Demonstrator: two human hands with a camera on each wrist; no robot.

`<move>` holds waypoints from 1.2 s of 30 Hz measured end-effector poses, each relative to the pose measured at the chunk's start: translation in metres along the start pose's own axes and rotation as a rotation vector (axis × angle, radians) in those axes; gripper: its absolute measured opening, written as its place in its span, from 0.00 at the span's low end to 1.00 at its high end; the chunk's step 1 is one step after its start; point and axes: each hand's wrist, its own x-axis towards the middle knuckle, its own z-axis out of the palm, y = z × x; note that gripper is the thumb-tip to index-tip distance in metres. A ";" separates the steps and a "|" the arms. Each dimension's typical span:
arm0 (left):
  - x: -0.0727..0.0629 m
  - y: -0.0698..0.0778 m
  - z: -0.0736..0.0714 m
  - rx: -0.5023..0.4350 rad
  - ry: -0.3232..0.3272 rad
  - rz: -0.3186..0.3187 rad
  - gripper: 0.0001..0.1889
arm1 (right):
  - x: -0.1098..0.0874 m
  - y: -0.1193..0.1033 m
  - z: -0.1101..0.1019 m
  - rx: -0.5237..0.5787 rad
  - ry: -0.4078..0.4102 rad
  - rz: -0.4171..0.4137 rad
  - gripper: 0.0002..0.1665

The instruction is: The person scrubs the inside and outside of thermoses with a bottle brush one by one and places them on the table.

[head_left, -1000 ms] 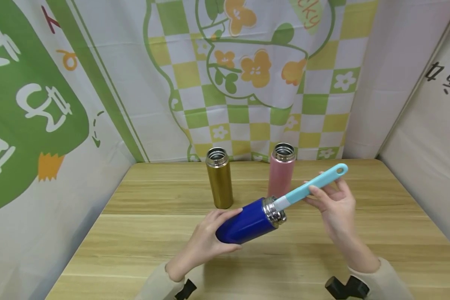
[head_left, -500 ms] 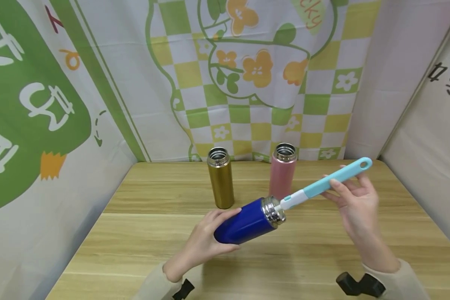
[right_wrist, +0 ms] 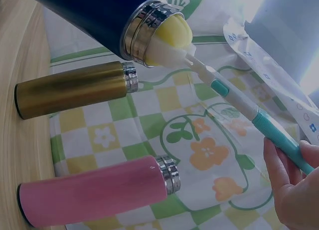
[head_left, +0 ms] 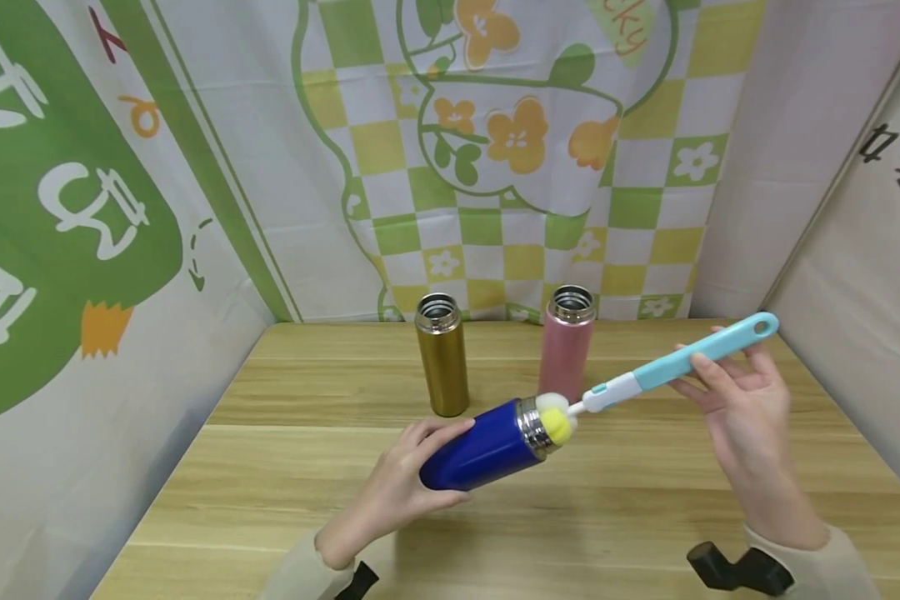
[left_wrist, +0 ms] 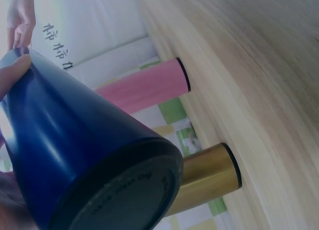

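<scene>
My left hand point(head_left: 405, 471) grips a blue thermos bottle point(head_left: 480, 450) round its lower body, tilted with its steel mouth up to the right. The bottle's dark base faces the camera in the left wrist view. My right hand point(head_left: 746, 408) pinches the turquoise handle of a bottle brush point(head_left: 671, 367) between thumb and fingers. The brush's yellow and white sponge head point(right_wrist: 174, 33) bulges partly out of the bottle mouth; its other part is hidden inside. A white neck joins the sponge to the handle.
Behind the hands, a gold bottle point(head_left: 442, 358) and a pink bottle point(head_left: 566, 346) stand upright and uncapped on the wooden table point(head_left: 285, 475). A patterned cloth point(head_left: 525, 225) hangs at the table's back edge, with printed cloth walls on both sides.
My right hand has moved right, drawing the brush outward, so the white neck and part of the sponge head now show outside the mouth. The left hand and blue bottle have shifted slightly left.
</scene>
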 end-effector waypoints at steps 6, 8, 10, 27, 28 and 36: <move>0.001 0.001 0.002 0.011 0.016 0.009 0.43 | 0.001 -0.003 -0.001 0.007 -0.003 0.015 0.18; 0.001 0.002 0.002 0.015 0.024 0.005 0.43 | 0.001 -0.003 -0.001 0.001 -0.001 0.019 0.18; 0.002 0.005 0.002 0.018 0.029 0.002 0.42 | 0.000 -0.002 -0.002 -0.013 0.017 0.029 0.18; 0.005 0.011 0.003 0.038 0.045 -0.019 0.42 | -0.005 0.010 0.003 -0.108 0.042 0.025 0.18; 0.005 0.011 0.003 0.038 0.048 -0.019 0.42 | -0.006 0.011 0.004 -0.126 0.047 0.026 0.18; 0.009 0.014 0.007 0.031 0.070 0.033 0.43 | -0.016 0.030 0.009 -0.164 -0.086 0.028 0.19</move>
